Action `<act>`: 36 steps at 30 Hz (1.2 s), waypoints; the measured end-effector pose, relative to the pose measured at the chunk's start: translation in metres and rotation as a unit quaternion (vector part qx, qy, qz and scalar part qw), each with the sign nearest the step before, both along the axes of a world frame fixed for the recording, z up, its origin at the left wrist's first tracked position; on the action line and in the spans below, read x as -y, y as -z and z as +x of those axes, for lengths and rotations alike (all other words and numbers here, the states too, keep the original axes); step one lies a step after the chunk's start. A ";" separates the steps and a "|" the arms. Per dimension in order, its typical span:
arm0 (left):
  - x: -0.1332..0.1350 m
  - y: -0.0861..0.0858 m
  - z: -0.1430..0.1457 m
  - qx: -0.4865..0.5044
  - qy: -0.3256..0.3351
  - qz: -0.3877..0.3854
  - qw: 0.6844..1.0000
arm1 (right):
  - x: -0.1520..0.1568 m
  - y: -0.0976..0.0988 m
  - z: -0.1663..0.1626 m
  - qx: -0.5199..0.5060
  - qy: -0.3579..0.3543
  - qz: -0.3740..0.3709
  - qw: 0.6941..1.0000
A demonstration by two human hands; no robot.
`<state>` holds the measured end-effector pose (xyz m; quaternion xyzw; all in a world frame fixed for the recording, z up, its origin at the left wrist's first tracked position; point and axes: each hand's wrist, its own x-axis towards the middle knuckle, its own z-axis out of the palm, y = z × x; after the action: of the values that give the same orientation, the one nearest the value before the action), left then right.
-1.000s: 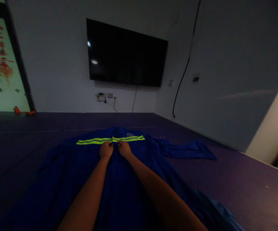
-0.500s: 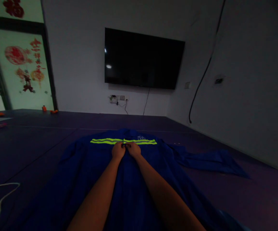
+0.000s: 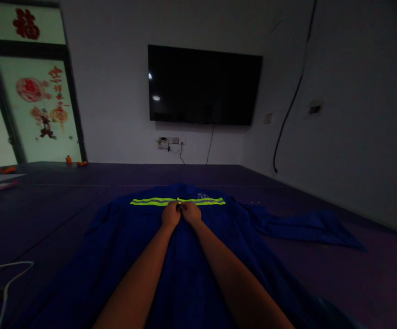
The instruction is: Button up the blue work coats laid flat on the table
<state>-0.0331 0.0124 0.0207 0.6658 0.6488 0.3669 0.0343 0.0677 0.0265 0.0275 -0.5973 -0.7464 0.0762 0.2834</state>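
Note:
A blue work jacket [image 3: 123, 246] with a yellow reflective stripe [image 3: 150, 201] across the chest lies spread flat on a dark purple surface [image 3: 47, 205]. One sleeve [image 3: 308, 227] stretches out to the right. My left hand [image 3: 170, 214] and my right hand [image 3: 191, 213] meet at the jacket's front opening just below the stripe. Both have their fingers pinched on the jacket's front edges, with a small dark fastener between them. My forearms reach in from the bottom of the view.
A black wall-mounted screen [image 3: 203, 85] hangs ahead above a socket strip [image 3: 169, 141]. A black cable [image 3: 289, 109] runs down the right wall. Windows with red paper cuttings [image 3: 42, 103] are at left. A white cord [image 3: 4, 274] lies at the lower left.
The view has swung left and the jacket now sits more central. My hands have stayed pinched together at the jacket's front, shifting slightly up toward the stripe.

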 end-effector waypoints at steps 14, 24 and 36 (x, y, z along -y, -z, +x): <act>-0.011 0.007 -0.008 0.102 0.023 0.044 0.994 | -0.003 0.003 0.001 -0.006 -0.017 0.002 1.000; -0.015 0.006 -0.011 0.158 0.043 0.077 0.983 | -0.006 0.005 -0.001 -0.023 -0.018 0.001 1.000; -0.010 0.002 -0.010 0.130 0.012 0.030 0.991 | -0.003 0.001 -0.002 -0.018 -0.007 -0.001 1.000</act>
<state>-0.0428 0.0222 0.0183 0.6212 0.6190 0.4695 0.1027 0.0652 0.0295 0.0260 -0.5907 -0.7452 0.0900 0.2960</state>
